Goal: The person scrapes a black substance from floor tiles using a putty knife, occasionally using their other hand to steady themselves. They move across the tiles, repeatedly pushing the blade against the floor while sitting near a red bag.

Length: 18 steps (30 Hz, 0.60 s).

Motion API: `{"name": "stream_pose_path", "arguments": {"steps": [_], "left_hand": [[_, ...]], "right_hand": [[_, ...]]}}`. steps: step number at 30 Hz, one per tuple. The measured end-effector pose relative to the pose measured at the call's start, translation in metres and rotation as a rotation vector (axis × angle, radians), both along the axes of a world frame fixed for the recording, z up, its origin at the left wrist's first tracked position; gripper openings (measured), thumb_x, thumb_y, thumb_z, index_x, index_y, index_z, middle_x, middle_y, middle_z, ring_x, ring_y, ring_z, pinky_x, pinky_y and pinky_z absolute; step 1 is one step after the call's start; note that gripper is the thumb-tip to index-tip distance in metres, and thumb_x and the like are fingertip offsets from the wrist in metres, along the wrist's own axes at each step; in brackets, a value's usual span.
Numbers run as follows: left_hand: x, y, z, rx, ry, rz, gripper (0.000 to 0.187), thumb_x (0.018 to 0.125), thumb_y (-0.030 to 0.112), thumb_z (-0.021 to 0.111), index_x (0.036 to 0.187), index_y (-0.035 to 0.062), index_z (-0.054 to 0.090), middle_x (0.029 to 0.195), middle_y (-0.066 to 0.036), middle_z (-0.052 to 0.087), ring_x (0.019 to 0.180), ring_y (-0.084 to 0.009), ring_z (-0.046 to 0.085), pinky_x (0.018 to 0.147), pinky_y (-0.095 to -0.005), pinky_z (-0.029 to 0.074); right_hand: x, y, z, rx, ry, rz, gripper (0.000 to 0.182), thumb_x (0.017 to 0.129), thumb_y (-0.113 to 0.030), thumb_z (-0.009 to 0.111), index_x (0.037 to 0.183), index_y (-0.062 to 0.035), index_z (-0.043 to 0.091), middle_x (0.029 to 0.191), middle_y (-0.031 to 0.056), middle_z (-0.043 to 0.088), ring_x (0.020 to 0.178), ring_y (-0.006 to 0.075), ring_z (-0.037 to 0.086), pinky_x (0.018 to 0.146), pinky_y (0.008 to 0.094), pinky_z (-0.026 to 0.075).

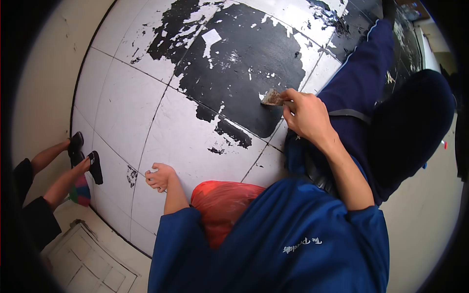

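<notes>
My right hand (pixel 309 115) grips a scraper (pixel 273 97) by its handle, which is mostly hidden in the fingers. Its stained, worn blade touches a dark, bared patch (pixel 239 63) of the tiled surface. Around this patch lies a white, flaking coating (pixel 188 132) with ragged edges and small leftover flecks. My left hand (pixel 160 177) rests on the white coated tiles, its fingers bent and slightly apart, with nothing visible in it. A small white square piece (pixel 211 36) lies on the dark patch.
At the left, another person's feet in dark footwear (pixel 95 167) are on the tiles, near a multicoloured item (pixel 80 190). Dark trousered legs (pixel 361 73) extend along the right. A red plastic bag (pixel 222 200) lies against my blue shirt. A pale wall (pixel 53 63) borders the tiles.
</notes>
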<state>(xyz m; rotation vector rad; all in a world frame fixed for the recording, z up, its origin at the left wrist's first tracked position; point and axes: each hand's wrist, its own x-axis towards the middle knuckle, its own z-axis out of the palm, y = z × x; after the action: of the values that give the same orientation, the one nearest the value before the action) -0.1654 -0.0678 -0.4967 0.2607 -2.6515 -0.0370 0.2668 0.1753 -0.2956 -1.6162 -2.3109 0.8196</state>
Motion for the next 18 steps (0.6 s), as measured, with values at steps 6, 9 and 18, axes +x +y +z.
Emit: {"name": "stream_pose_path", "arguments": {"steps": [6, 9, 18], "left_hand": [[0.001, 0.001, 0.003, 0.004, -0.028, 0.008, 0.040, 0.085, 0.045, 0.050, 0.117, 0.0226, 0.057, 0.133, -0.005, 0.055, 0.121, -0.0256, 0.050, 0.092, -0.0513, 0.036], [0.002, 0.003, 0.007, 0.014, -0.080, 0.022, 0.040, 0.086, 0.044, 0.050, 0.120, 0.0236, 0.055, 0.137, -0.003, 0.053, 0.124, -0.0249, 0.050, 0.094, -0.0521, 0.036], [0.002, 0.003, 0.006, 0.009, -0.051, 0.028, 0.040, 0.085, 0.043, 0.051, 0.119, 0.0238, 0.057, 0.137, -0.003, 0.053, 0.124, -0.0252, 0.051, 0.094, -0.0511, 0.036]], "right_hand": [[0.012, -0.003, 0.036, 0.008, 0.115, -0.062, 0.020, 0.082, -0.011, 0.066, 0.100, -0.0064, 0.072, 0.081, 0.0165, 0.072, 0.076, 0.0371, 0.070, 0.072, 0.0453, 0.056], [0.011, -0.003, 0.047, 0.056, 0.166, -0.075, 0.021, 0.082, -0.012, 0.067, 0.101, -0.0079, 0.072, 0.081, 0.0143, 0.072, 0.078, 0.0353, 0.070, 0.071, 0.0436, 0.055], [0.006, 0.000, 0.009, 0.033, 0.038, 0.012, 0.021, 0.084, -0.011, 0.063, 0.103, -0.0052, 0.072, 0.091, 0.0139, 0.072, 0.083, 0.0368, 0.069, 0.074, 0.0462, 0.057]]}}
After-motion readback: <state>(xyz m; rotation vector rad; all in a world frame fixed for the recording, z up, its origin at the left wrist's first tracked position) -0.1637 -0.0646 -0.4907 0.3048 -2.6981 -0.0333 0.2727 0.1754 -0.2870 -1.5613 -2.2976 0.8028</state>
